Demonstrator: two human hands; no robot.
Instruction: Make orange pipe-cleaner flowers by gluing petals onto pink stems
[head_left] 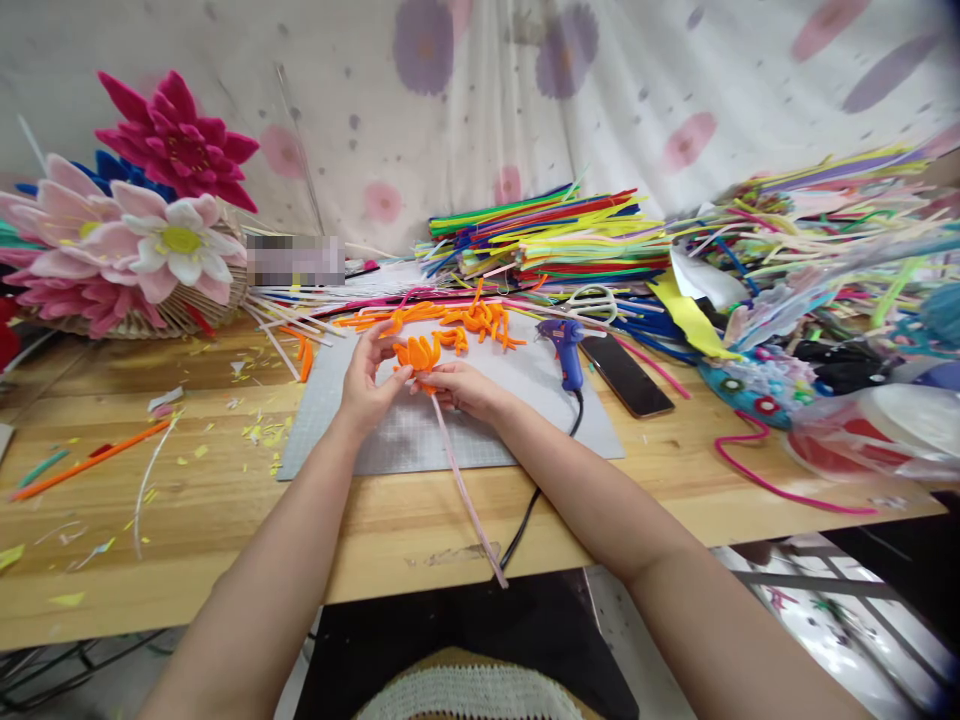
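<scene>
Over the grey cutting mat point(390, 445), both my hands are at an orange pipe-cleaner flower point(417, 354) on a long pale pink stem point(463, 478). My left hand point(369, 378) curves round the flower's left side, thumb and fingers closed on its petals. From the right, my right hand point(461, 388) pinches the flower's base where the stem begins. The stem slants down toward me, past the table's front edge. Behind the flower lie loose orange pipe-cleaner pieces point(480, 318), bent into loops. A blue glue gun point(566, 352) lies right of my hands, its black cord trailing toward me.
A dark phone point(628, 374) and white-handled scissors point(592, 302) lie beside the glue gun. Coloured pipe cleaners point(540, 235) are heaped at the back. Finished flowers point(180, 240) stand at left. A plastic-wrapped tub point(885, 430) sits at right. Yellow scraps point(266, 430) litter the wood.
</scene>
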